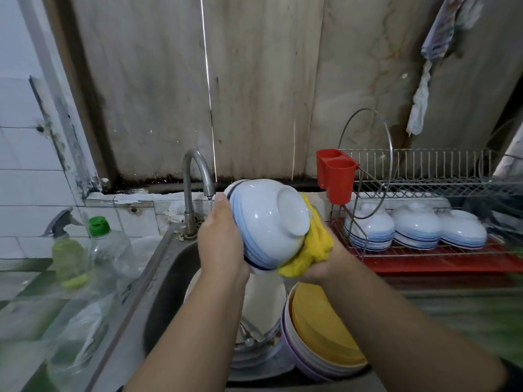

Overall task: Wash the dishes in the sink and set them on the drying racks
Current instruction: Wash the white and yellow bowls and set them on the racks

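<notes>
Holding the white bowl (268, 222) tipped base-out over the sink (167, 278), the left hand (220, 244) curls its fingers round the rim, exposing the outside to the yellow cloth (311, 250) bunched in the right hand (325, 267), whose fingers press it against the bowl.

Dim, flat indoor light, with soft, weak shadows. Small glare spots sit on the raised bowl (268, 222) and on the bowls on the rack (418, 250). The centre is fairly sharp. The bottles (85, 250) at the worktop's left edge and the lower right corner are smeared by blur. Wide-angle distortion bends the wall boards (254, 80).
</notes>
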`<state>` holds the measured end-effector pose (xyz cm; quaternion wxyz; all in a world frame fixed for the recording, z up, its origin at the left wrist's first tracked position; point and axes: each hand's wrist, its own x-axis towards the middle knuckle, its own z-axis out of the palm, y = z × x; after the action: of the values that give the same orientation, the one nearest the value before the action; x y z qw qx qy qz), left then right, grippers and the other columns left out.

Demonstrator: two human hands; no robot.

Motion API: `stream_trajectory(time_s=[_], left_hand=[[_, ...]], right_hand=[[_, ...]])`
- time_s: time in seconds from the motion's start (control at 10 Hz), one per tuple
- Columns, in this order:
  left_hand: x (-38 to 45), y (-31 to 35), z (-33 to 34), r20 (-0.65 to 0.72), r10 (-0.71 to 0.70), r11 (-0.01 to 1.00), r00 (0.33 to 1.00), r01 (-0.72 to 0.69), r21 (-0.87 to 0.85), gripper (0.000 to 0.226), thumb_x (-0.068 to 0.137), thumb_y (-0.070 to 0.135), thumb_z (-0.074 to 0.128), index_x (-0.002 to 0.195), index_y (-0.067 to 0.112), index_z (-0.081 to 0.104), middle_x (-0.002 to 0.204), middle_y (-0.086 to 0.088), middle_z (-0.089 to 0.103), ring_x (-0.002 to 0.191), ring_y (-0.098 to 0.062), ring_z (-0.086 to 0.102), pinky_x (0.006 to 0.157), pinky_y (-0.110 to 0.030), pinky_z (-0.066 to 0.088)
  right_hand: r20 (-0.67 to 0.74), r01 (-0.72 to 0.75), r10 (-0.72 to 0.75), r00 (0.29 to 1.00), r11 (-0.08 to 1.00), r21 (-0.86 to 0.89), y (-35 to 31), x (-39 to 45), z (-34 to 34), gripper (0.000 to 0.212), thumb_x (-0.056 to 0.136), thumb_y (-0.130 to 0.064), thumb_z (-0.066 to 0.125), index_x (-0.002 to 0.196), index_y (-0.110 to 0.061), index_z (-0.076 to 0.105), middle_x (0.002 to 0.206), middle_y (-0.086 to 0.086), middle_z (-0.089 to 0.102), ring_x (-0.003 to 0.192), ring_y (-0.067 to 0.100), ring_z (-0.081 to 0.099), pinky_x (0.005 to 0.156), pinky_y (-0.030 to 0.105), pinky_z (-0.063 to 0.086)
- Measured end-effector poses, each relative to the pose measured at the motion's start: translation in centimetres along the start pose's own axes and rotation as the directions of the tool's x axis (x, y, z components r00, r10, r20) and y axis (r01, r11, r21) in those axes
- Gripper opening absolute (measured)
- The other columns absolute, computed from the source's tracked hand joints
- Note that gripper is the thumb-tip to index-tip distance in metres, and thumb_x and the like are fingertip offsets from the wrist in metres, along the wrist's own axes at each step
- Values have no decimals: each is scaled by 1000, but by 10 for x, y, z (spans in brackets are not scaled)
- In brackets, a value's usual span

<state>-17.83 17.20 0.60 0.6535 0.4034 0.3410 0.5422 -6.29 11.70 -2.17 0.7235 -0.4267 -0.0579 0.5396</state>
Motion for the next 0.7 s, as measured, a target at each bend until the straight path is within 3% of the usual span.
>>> stream_trajectory(time_s=[0.1,0.2,0.3,0.4,0.5,0.6,0.7], left_hand=[[-7,-10,11,-58,110,990,992,-105,91,31,99,46,36,104,25,58,81,13,57,82,-13,58,78,-27,47],[-10,-17,4,164,-104,994,981,105,0,22,98,35,42,92,23,59,88,4,67,85,-14,62,72,-30,48],[4,2,-1,356,-263,964,897,261,54,20,95,26,45,86,15,59,70,1,69,67,-14,64,59,-27,49],[24,14,13,300,-284,958,911,280,56,22,97,28,51,89,11,61,76,-5,68,62,-19,65,63,-30,54],[4,3,27,98,109,950,989,-133,284,33,97,36,47,88,8,61,74,-1,57,73,-22,53,67,-27,42],[-24,-15,24,130,247,918,960,-275,287,20,99,37,40,91,24,53,77,13,55,71,-5,54,55,-11,43],[-9,2,19,403,-133,991,905,132,32,27,97,36,45,90,19,64,83,2,71,79,-15,66,78,-35,54]], right_hand=[[83,-148,133,988,968,205,18,7,14,60,72,-63,66,112,-18,68,107,14,70,98,35,64,76,47,56],[-64,154,-147,987,982,110,6,11,1,33,99,-36,36,101,-14,60,71,3,72,72,21,65,56,29,57],[-152,198,-196,969,980,2,-19,-1,-10,29,102,-26,33,92,-8,53,87,16,67,69,21,52,47,27,52],[-121,108,-111,986,994,-25,-20,6,-12,42,90,-45,56,117,-13,59,121,3,57,82,28,62,74,43,51],[6,62,-64,998,983,175,-1,-4,5,47,80,-64,54,97,-24,72,89,9,74,82,32,67,71,47,56],[-28,102,-98,995,961,256,8,-6,15,50,79,-70,50,95,-25,67,71,9,73,80,28,63,65,38,50],[-19,147,-145,989,979,141,-14,-11,3,42,92,-55,46,92,-17,63,106,10,69,78,27,59,82,49,53]])
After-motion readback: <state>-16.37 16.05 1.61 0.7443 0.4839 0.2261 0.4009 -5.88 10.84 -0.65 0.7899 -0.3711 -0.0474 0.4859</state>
